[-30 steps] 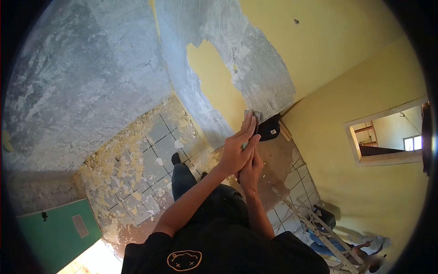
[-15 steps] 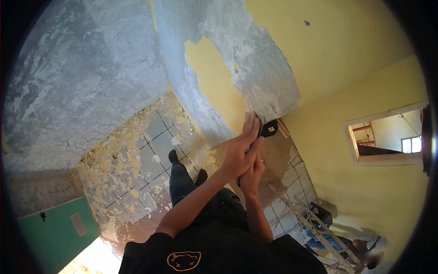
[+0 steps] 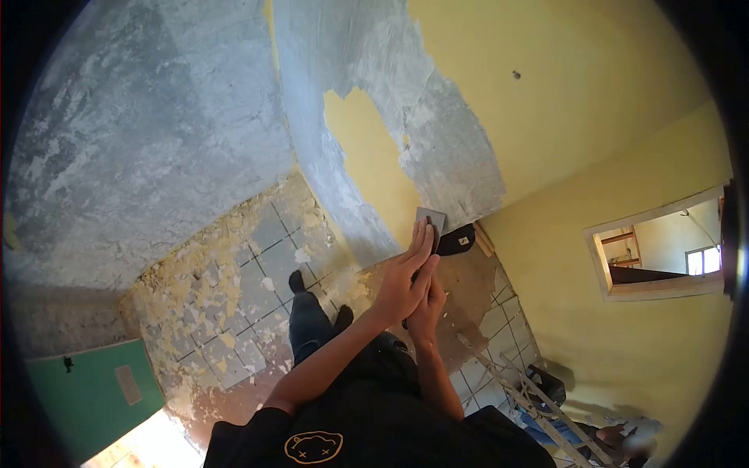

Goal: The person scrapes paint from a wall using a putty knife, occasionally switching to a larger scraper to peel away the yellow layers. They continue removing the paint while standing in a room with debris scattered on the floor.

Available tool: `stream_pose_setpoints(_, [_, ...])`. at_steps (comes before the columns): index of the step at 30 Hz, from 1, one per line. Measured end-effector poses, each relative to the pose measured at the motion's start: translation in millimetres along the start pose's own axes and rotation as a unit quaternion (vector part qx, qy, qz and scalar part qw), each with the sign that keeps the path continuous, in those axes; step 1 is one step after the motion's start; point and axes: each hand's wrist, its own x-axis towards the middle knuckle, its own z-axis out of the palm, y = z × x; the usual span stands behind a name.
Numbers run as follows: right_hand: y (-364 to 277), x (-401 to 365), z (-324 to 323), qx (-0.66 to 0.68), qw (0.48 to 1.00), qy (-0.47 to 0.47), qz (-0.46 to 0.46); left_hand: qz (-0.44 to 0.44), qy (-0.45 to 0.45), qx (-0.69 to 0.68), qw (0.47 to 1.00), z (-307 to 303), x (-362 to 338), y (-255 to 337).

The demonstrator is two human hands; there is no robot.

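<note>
A flat grey scraper blade [image 3: 431, 220] lies against the lower part of the wall, at the edge of a remaining yellow paint patch [image 3: 378, 160] ringed by bare grey plaster [image 3: 460, 160]. My left hand [image 3: 404, 285] presses its fingers on the blade. Just below and to the right, my right hand [image 3: 426, 310] is closed around the scraper's handle, which is mostly hidden by the fingers. The two hands touch each other.
Paint flakes cover the tiled floor [image 3: 269, 261] at left. A dark cap-like object [image 3: 456, 242] lies beyond the blade. At lower right stand a ladder [image 3: 530, 402] and another person [image 3: 612, 437]. A framed opening [image 3: 663, 242] is at right, a green door [image 3: 94, 390] at lower left.
The scraper and both hands have shifted slightly down in view, and more of the blade's flat face shows. The whole view has also tilted a little.
</note>
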Motion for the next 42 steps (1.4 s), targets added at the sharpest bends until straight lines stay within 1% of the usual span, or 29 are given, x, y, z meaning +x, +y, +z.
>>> stream_pose_setpoints(1, [3, -1, 1, 0.017, 1.000, 0.019, -0.011, -0.006, 0.000, 0.001, 1.000, 0, -2, 0])
stream_pose_setpoints(2, [2, -4, 1, 0.016, 1.000, 0.018, -0.006, 0.003, 0.003, 0.006, 1.000, 1, -4, 1])
stream_pose_setpoints(4, [-2, -10, -2, -0.024, 0.999, 0.019, 0.009, 0.012, 0.008, 0.010, 1.000, 3, -6, -2])
stream_pose_setpoints(6, [-3, -9, -1, -0.014, 0.999, 0.027, 0.010, 0.050, 0.008, 0.004, 0.999, 5, -9, -8])
stream_pose_setpoints(8, [-3, -7, 0, -0.001, 0.999, 0.039, 0.010, 0.036, 0.012, 0.013, 0.999, 4, -3, -6])
stream_pose_setpoints(10, [-6, -2, -2, 0.029, 0.999, -0.019, 0.034, 0.025, 0.015, 0.021, 0.999, 4, 0, -4])
stream_pose_setpoints(13, [-12, -3, 3, 0.052, 0.998, 0.003, 0.044, 0.009, 0.001, 0.018, 1.000, -1, 1, -2])
stream_pose_setpoints(14, [-11, -3, 2, 0.055, 0.998, 0.004, 0.039, 0.008, 0.009, 0.016, 1.000, 1, 0, -1])
stream_pose_setpoints(16, [-5, -7, -2, 0.020, 1.000, 0.015, 0.003, 0.011, 0.016, 0.013, 1.000, 6, -5, -2])
stream_pose_setpoints(17, [-7, -9, -4, 0.021, 1.000, 0.016, -0.002, 0.032, 0.020, 0.018, 0.999, 8, -9, -1])
stream_pose_setpoints(18, [-11, -10, -5, 0.039, 0.999, 0.018, 0.019, 0.053, 0.025, 0.024, 0.998, 9, -9, -3])
stream_pose_setpoints(19, [-13, -11, -5, 0.057, 0.997, 0.018, 0.043, 0.055, 0.027, 0.025, 0.998, 10, -7, -7])
stream_pose_setpoints(20, [-15, -7, -4, 0.057, 0.997, 0.016, 0.042, 0.046, 0.032, 0.030, 0.998, 9, -2, -6])
stream_pose_setpoints(22, [-16, -1, -6, 0.019, 0.997, -0.027, 0.070, 0.028, 0.035, 0.031, 0.999, 8, 0, -7])
stream_pose_setpoints(26, [-21, -9, -3, 0.022, 0.995, -0.010, 0.092, 0.032, 0.012, 0.028, 0.999, 3, -2, -4])
stream_pose_setpoints(28, [-21, -13, -5, 0.015, 1.000, 0.022, 0.016, 0.034, 0.012, 0.023, 0.999, 9, -4, -2])
stream_pose_setpoints(30, [-13, -2, -5, 0.000, 1.000, 0.028, -0.001, 0.053, 0.026, 0.052, 0.997, 13, -4, 2])
stream_pose_setpoints(31, [-9, -2, -7, -0.017, 0.999, 0.038, -0.007, 0.048, 0.026, 0.049, 0.997, 14, -1, -1])
stream_pose_setpoints(32, [-10, -1, -6, -0.024, 0.999, 0.037, 0.003, 0.047, 0.047, 0.034, 0.997, 13, 7, -3])
stream_pose_setpoints(33, [-12, 7, -1, -0.004, 1.000, 0.014, 0.001, 0.048, 0.067, 0.020, 0.996, 11, 13, -4])
stream_pose_setpoints(34, [-14, 9, 3, 0.018, 1.000, -0.009, -0.004, 0.064, 0.054, 0.023, 0.996, 4, 17, -4])
stream_pose_setpoints(35, [-16, 1, 5, 0.017, 1.000, -0.010, 0.000, 0.060, 0.054, 0.023, 0.996, 3, 10, -5])
stream_pose_setpoints(37, [-24, -10, 10, -0.021, 0.998, 0.047, -0.023, 0.051, 0.015, 0.020, 0.998, 1, 1, -3])
stream_pose_setpoints(38, [-24, -9, 9, -0.020, 0.998, 0.043, -0.028, 0.061, 0.016, 0.030, 0.998, 4, 0, 2])
stream_pose_setpoints(40, [-20, -8, 2, 0.018, 0.999, 0.020, 0.028, 0.071, 0.019, 0.050, 0.996, 2, 7, 3])
stream_pose_setpoints(41, [-18, -9, 2, 0.014, 0.999, 0.022, 0.032, 0.075, 0.013, 0.070, 0.995, 4, 8, 3])
stream_pose_setpoints(42, [-16, -8, 3, 0.012, 1.000, 0.019, 0.001, 0.071, 0.011, 0.065, 0.995, 4, 7, 3])
